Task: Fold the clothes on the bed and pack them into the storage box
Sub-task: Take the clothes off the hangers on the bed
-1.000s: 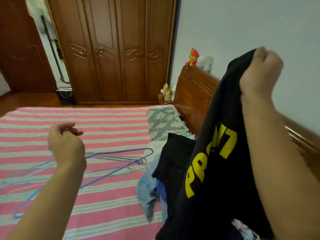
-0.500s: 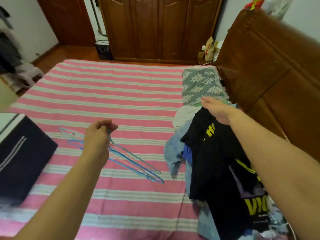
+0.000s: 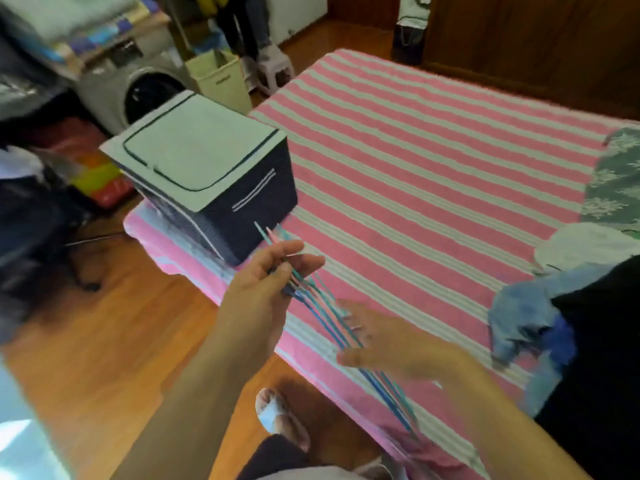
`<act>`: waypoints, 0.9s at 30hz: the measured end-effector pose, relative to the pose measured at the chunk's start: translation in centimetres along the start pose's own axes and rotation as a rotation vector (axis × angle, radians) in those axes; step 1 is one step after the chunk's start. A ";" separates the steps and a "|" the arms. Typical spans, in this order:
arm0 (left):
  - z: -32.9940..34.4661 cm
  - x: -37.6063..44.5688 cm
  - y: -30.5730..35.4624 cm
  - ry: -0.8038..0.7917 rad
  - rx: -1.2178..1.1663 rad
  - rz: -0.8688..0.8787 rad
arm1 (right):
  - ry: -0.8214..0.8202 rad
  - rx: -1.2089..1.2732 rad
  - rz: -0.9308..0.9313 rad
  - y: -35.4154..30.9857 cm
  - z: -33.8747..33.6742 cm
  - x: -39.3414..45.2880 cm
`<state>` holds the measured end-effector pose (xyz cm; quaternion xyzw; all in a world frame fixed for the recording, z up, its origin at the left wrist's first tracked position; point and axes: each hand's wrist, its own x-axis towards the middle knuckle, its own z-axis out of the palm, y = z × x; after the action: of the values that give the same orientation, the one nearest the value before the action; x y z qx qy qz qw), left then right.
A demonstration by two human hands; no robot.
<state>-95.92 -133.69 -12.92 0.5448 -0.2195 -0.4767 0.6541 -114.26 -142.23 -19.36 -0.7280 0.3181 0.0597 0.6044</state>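
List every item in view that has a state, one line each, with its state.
storage box: on the bed corner, lid closed
hangers: bunched, lifted off the bed
left hand: gripping the hangers
right hand: open, fingers against the hangers
clothes pile: unfolded, heaped on the bed
bed: striped sheet spread flat

Place: a lived-in home bedroom.
Landmark: the bed (image 3: 433, 140), spread with a pink and white striped sheet.
On the bed's near corner: a dark fabric storage box (image 3: 207, 168) with a pale zipped lid.
On the bed's right side: a heap of clothes (image 3: 540, 323) and a green patterned pillow (image 3: 616, 181).
Around the bed: an orange wooden floor (image 3: 104, 341).
Beyond the bed's far edge: dark wooden wardrobe doors (image 3: 519, 36).
Left of the bed: a front-loading washing machine (image 3: 138, 88), a pale bin (image 3: 221, 81) and cluttered belongings.
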 end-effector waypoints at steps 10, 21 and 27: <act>-32.5 -1.3 9.1 0.113 -0.070 0.187 | -0.572 0.262 0.054 -16.0 18.8 21.8; -58.8 -12.5 18.8 0.973 0.357 0.267 | -1.018 -0.086 -0.051 -38.1 44.0 39.9; -71.3 -19.2 22.7 1.274 -0.280 0.453 | -1.289 -0.198 -0.027 -45.1 60.9 46.0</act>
<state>-38.33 -82.33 -9.58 0.5699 0.1627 0.0607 0.8032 -35.62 -101.31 -19.03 -0.6023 -0.1244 0.5060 0.6048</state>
